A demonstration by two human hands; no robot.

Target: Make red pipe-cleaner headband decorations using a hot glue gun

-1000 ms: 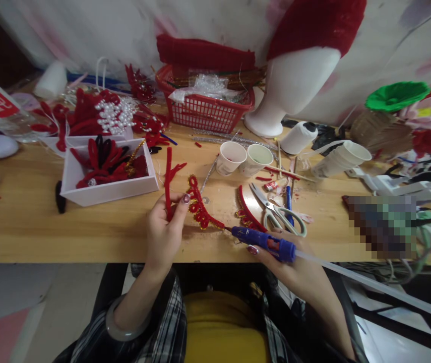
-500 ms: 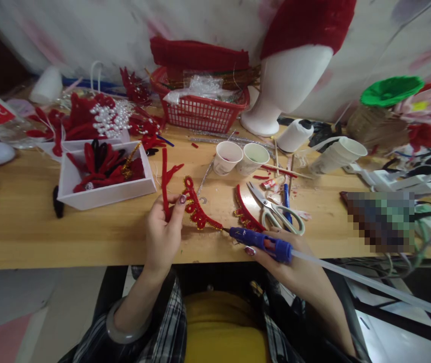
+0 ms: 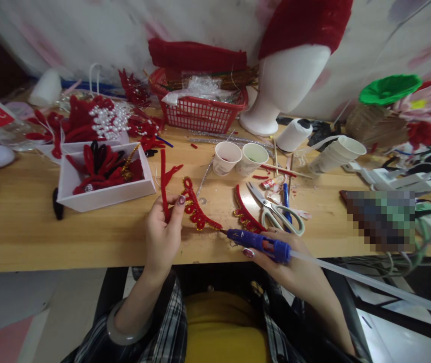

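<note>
My left hand (image 3: pixel 163 229) is closed in a pinch on a curved red chenille ornament (image 3: pixel 197 210) with loops and gold tinsel edging. A plain red chenille strip (image 3: pixel 163 174) rises from the same fingers. My right hand (image 3: pixel 289 262) is wrapped round a blue hot glue gun (image 3: pixel 256 242), with a long translucent glue stick (image 3: pixel 346 275) trailing out of its back. The gun's nozzle is at the ornament's right end; whether they touch is hard to tell. A second red and gold curved piece (image 3: pixel 246 212) lies just beyond the gun, beside the scissors (image 3: pixel 275 209).
A white box (image 3: pixel 105 197) of red and black chenille pieces stands on the left. Two paper cups (image 3: pixel 227 159) stand mid-table, with a red basket (image 3: pixel 200 116) and a white foam head (image 3: pixel 294 80) behind. A blue pen (image 3: pixel 287 199) and a thread spool (image 3: pixel 294 135) lie to the right.
The view has shifted very slightly. Both hands hold the same things, and the glue gun's nozzle stays at the ornament's right end.
</note>
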